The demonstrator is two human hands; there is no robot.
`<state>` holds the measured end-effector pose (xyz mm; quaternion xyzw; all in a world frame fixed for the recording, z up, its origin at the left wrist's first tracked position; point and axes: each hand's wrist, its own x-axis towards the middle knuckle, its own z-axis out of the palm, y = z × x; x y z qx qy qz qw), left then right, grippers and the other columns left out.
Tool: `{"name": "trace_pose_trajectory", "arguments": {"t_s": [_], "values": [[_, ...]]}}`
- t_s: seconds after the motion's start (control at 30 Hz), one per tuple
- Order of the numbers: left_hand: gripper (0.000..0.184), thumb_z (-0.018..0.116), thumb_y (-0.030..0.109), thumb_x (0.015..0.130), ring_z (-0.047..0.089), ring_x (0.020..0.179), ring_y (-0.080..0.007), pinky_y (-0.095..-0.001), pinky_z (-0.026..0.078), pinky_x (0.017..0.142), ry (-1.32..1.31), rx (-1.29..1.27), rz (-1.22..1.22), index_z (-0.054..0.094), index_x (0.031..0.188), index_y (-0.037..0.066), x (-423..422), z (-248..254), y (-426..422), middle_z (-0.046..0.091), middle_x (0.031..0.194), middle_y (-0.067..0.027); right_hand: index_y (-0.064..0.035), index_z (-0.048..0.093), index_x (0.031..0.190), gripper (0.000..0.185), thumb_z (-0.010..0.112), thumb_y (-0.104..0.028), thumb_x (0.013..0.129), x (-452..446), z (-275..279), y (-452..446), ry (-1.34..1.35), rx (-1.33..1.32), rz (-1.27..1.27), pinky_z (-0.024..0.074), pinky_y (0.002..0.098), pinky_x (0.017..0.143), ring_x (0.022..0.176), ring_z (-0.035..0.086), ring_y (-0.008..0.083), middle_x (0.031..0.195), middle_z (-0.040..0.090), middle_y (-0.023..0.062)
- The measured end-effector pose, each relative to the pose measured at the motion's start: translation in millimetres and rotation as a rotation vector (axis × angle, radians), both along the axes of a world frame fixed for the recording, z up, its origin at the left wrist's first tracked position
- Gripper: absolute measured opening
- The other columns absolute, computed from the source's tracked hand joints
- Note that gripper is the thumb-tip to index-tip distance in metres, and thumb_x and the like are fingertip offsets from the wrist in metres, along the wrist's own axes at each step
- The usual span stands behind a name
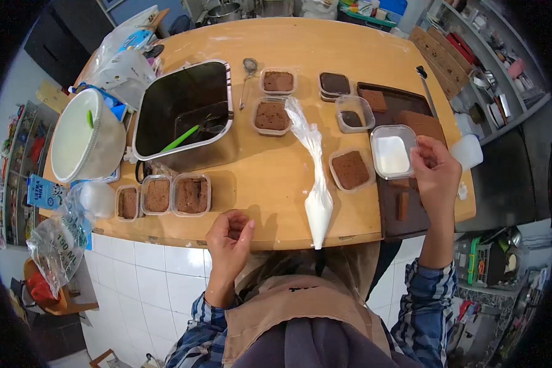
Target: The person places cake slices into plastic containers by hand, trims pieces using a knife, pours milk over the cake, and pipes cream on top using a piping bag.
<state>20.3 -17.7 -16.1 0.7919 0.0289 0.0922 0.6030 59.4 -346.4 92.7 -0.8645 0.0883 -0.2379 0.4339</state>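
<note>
To the right of the white plastic piping bag (318, 202), the fingers of the right hand (437, 170) are closed on the rim of a clear square plastic cup (394, 131) with white filling (392, 158), perhaps for staying clean, while left of the bag the left hand (228, 240), half curled, holds nothing visible.

In your right hand (435, 167): clear tub (377, 168), white contents (391, 154). Left of your grip: white piping bag (318, 202); brown cake (351, 170) in clear plastic. Beneath your grip: dark-brown tray (391, 224). Farther left: silver pan (205, 153), dark-brown inside; bright green handle (180, 139); white bucket (107, 161). Around these: tan tabletop (270, 196). Nearer you than the grip: sleeves (424, 303), blue, black and white plaid; apron (294, 299), tan.
</note>
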Motion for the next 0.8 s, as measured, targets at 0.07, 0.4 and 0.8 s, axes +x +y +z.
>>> {"name": "trace_pose_trajectory", "arguments": {"t_s": [0.07,0.4,0.8], "values": [[0.020,0.067,0.005,0.077,0.056,0.064,-0.0090,-0.0196,0.045,0.055,-0.003,-0.004,0.002,0.056,0.092,-0.003,0.0,-0.8,-0.9,0.061,0.076,-0.0068,0.0043,0.060,0.100,0.025,0.060,0.002,0.075,0.3,-6.4,-8.1,-0.035,-0.077,-0.030,0.0490,0.0239,0.060,0.069,0.062,0.0125,0.081,0.066,0.0107],[0.018,0.065,0.003,0.078,0.056,0.066,-0.0092,-0.0195,0.045,0.056,-0.006,-0.012,-0.021,0.056,0.091,-0.004,1.2,-0.4,-0.5,0.060,0.078,-0.0069,0.0004,0.060,0.099,0.025,0.058,0.004,0.075,3.1,-13.6,13.9,-0.150,-0.137,0.023,0.0475,0.0243,0.059,0.066,0.059,0.0100,0.079,0.064,0.0113],[0.021,0.066,0.004,0.078,0.054,0.066,-0.0085,-0.0192,0.045,0.057,0.009,-0.005,-0.019,0.055,0.094,-0.003,0.3,2.5,0.0,0.058,0.078,-0.0063,-0.0027,0.060,0.099,0.024,0.059,0.000,0.074,11.2,-29.1,23.9,-0.233,-0.479,0.036,0.0504,0.0344,0.063,0.072,0.062,0.0296,0.084,0.063,0.0164]]}}
